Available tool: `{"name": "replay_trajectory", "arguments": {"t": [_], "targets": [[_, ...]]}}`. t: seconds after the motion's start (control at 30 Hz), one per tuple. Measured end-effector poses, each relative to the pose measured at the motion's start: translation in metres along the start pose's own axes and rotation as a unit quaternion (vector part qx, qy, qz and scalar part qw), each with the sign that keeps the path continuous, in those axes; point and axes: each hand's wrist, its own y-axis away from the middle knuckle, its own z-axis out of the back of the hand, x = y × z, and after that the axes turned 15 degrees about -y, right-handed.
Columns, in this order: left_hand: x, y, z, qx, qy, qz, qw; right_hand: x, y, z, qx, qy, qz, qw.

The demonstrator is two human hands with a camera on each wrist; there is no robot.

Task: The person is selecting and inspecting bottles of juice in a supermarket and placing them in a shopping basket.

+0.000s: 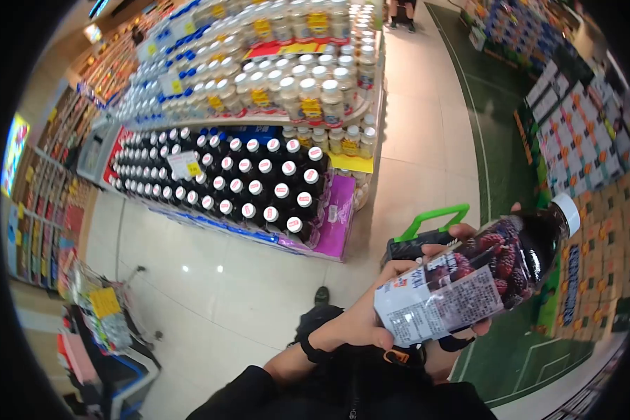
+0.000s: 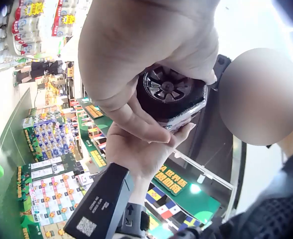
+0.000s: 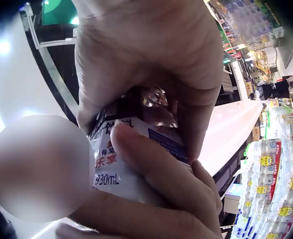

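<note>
Dark juice bottle (image 1: 484, 271): held before the chest, above the tiled floor (image 1: 210, 280). Long axis near level, white cap (image 1: 567, 213) pointing up and right, base toward the wearer. Left hand (image 1: 359, 319) clasped round the base end; right hand (image 1: 460, 232) wrapped round the labelled middle.

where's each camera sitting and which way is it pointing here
Head: worn on the head, facing forward and down at the bottle held over the shop floor; left hand, right hand and dark sleeves show.
Left wrist: at the left wrist, looking along the palm to the bottle's base; the right hand shows beneath.
Right wrist: at the right wrist, looking along the hand to the bottle's label; left fingers show.
Shared: all three see the bottle in both hands.
</note>
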Motion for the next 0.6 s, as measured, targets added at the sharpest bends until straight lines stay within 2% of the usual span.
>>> {"name": "replay_trajectory", "arguments": {"t": [0.07, 0.13, 0.17, 0.2, 0.23, 0.3, 0.37, 0.43, 0.5, 0.53, 0.57, 0.6], "targets": [[-0.006, 0.010, 0.009, 0.009, 0.005, 0.022, 1.000, -0.007, -0.010, -0.016, -0.017, 0.038, -0.035, 0.999], [-0.008, 0.026, 0.018, 0.022, 0.051, 0.003, 0.998, -0.018, -0.023, -0.033, -0.041, 0.054, -0.017, 0.998], [-0.012, 0.032, 0.021, 0.025, 0.027, -0.019, 0.999, -0.025, -0.031, -0.038, -0.051, 0.062, -0.012, 0.997], [-0.016, 0.035, 0.025, 0.037, 0.001, -0.043, 0.998, -0.028, -0.047, -0.039, 0.011, 0.013, -0.052, 0.998], [-0.017, 0.041, 0.027, 0.016, -0.002, -0.053, 0.998, -0.038, -0.043, -0.029, 0.008, -0.014, -0.047, 0.999], [-0.024, 0.049, 0.046, 0.001, -0.161, -0.123, 0.979, -0.057, -0.034, -0.008, 0.003, -0.067, -0.036, 0.997], [-0.031, 0.066, 0.076, 0.014, -0.244, -0.071, 0.967, -0.084, -0.010, 0.016, -0.023, -0.069, 0.085, 0.994], [-0.034, 0.077, 0.094, 0.034, -0.289, -0.060, 0.955, -0.096, -0.023, -0.007, -0.068, 0.079, 0.075, 0.992], [-0.029, 0.093, 0.104, -0.028, -0.156, -0.096, 0.983, -0.118, -0.041, -0.036, -0.120, 0.201, 0.054, 0.971], [-0.025, 0.104, 0.109, -0.046, -0.112, -0.105, 0.987, -0.128, -0.048, -0.057, -0.168, 0.164, 0.063, 0.970], [-0.016, 0.119, 0.115, -0.092, -0.120, -0.044, 0.988, -0.139, -0.056, -0.079, -0.214, 0.126, 0.077, 0.966], [-0.028, 0.120, 0.115, -0.093, -0.063, 0.018, 0.993, -0.149, -0.064, -0.100, -0.259, 0.087, 0.094, 0.958]]}}
